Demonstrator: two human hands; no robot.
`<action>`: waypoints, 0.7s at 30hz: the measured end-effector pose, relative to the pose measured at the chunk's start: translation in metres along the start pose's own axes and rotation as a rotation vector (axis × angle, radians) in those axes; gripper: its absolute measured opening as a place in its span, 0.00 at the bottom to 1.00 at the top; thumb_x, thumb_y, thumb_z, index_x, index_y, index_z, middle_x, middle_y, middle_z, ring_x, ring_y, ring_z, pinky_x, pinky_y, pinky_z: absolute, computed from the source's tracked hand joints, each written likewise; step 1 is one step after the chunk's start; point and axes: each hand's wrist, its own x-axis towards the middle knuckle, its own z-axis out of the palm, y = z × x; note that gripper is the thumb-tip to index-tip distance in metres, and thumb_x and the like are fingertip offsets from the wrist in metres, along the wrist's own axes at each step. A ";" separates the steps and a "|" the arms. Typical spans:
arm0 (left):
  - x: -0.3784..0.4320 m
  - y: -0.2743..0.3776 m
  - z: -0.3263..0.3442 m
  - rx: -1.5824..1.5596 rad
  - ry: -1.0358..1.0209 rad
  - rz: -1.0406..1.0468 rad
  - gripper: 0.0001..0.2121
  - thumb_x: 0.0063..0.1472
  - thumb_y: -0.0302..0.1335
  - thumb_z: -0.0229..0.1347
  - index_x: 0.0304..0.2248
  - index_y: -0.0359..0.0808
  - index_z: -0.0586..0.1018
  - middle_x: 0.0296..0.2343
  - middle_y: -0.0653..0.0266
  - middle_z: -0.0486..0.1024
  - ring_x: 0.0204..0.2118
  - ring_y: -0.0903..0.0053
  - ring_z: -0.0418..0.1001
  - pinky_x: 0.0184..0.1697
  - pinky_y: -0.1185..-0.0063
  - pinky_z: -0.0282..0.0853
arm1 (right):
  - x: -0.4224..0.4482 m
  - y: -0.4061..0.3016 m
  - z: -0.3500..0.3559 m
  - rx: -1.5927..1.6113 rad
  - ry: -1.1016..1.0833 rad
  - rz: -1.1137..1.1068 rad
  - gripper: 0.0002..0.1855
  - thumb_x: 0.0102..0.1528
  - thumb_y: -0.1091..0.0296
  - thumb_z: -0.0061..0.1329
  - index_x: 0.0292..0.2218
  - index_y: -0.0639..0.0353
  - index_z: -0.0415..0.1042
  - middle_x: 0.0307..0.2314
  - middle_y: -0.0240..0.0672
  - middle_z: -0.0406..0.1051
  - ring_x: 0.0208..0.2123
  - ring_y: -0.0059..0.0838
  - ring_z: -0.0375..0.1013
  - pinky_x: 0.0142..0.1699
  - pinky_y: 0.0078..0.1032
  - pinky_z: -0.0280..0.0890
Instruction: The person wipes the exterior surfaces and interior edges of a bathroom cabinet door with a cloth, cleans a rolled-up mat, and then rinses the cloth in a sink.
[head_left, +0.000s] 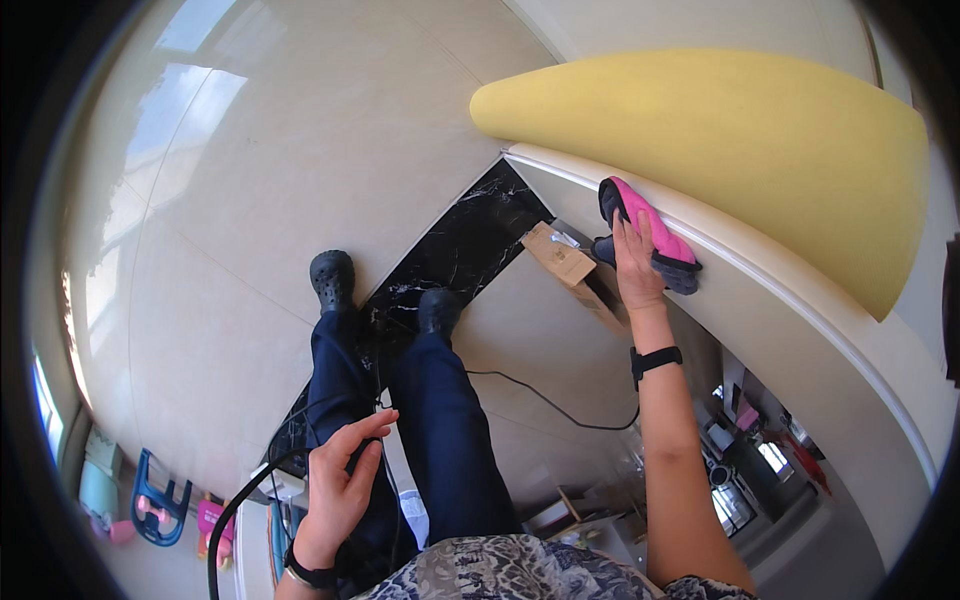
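My right hand (636, 259) presses a folded microfiber cloth, pink (656, 221) on one side and dark grey on the other, against a pale wall with a white edge trim (739, 247). The fingers lie over the cloth and point toward the top of the view. My left hand (345, 484) hangs in front of my legs, its fingers loosely bent and apart, with nothing seen in it. A thick black cable (232, 502) runs just beside that hand; I cannot tell whether they touch.
A yellow panel (712, 127) curves beyond the trim. A cardboard box (559, 253) stands by the wall, near a black marble threshold strip (465, 232) under my feet. A thin cord (540, 396) trails across the floor. A blue plastic stool (159, 499) lies at lower left.
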 end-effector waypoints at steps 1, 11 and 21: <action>0.001 -0.002 0.000 -0.012 0.010 -0.016 0.17 0.55 0.12 0.47 0.44 0.31 0.76 0.40 0.58 0.78 0.41 0.72 0.76 0.46 0.79 0.68 | 0.003 -0.005 0.009 0.007 0.003 -0.005 0.22 0.51 0.74 0.44 0.49 0.51 0.71 0.49 0.26 0.68 0.56 0.29 0.61 0.56 0.30 0.59; 0.013 -0.027 0.002 -0.055 -0.035 -0.160 0.16 0.58 0.17 0.46 0.46 0.28 0.74 0.41 0.57 0.77 0.44 0.73 0.74 0.51 0.78 0.65 | 0.042 -0.057 0.105 0.188 -0.282 -0.209 0.25 0.53 0.75 0.38 0.53 0.65 0.63 0.57 0.36 0.58 0.54 0.38 0.63 0.58 0.32 0.58; 0.022 -0.070 0.007 -0.062 0.039 -0.199 0.17 0.54 0.14 0.49 0.45 0.30 0.75 0.38 0.53 0.77 0.40 0.67 0.76 0.46 0.78 0.68 | 0.070 -0.120 0.207 -0.110 -0.319 -0.486 0.20 0.52 0.71 0.39 0.46 0.64 0.72 0.54 0.34 0.63 0.55 0.21 0.61 0.58 0.21 0.57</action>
